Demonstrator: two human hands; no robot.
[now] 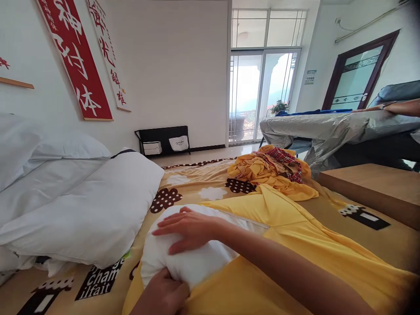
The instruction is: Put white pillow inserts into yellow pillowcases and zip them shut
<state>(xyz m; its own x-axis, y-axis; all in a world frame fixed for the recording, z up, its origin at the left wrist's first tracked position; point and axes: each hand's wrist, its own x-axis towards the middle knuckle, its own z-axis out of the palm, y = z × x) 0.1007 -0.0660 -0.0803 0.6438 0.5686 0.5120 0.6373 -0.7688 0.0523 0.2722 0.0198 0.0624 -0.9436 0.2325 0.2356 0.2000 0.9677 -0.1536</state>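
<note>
A white pillow (203,262) lies partly inside a yellow pillowcase (295,240), its bare end sticking out toward the left. My right hand (188,229) rests on top of the pillow with the fingers spread and the palm down. Below it, at the bottom of the view, my left hand (164,291) is closed at the near edge of the case's opening, against the pillow. Its fingers are curled in and their tips are hidden, with the yellow cloth bunched by them. A pale edge of the opening runs across the far side of the pillow.
Several white pillows (82,210) are heaped at left on the patterned bedsheet (210,173). A crumpled yellow and red plaid cloth pile (265,168) lies beyond. At right are a wooden board (374,179) and a plastic-covered table (315,127), where another person's arm (403,108) rests.
</note>
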